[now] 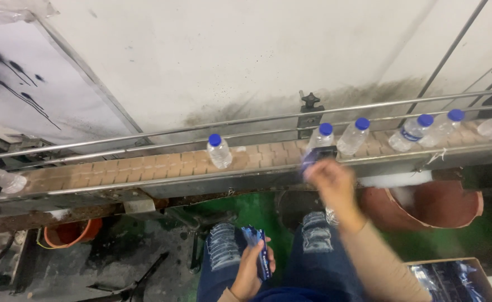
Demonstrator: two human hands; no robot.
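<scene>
Clear glossy plastic bottles (219, 152) — tan matt plastic conveyor belt (145, 168), shiny metal rails (145, 134), rough stained wall (246, 56).

Bottling plant: conveyor (145, 168) w/ capped water bottles (219, 151), guide rails (145, 133).

right hand (330, 179) blurred, box (453, 279) cut off

bottles stand in a row on the belt (145, 168), between two rails. one bottle (219, 151) stands alone, left of the rest. the right hand (327, 179) is at a bottle (319, 140) near the middle. the left hand (251, 268) is lower, over the lap, holding labels (260, 249). a box (453, 279) sits at the right.
</scene>
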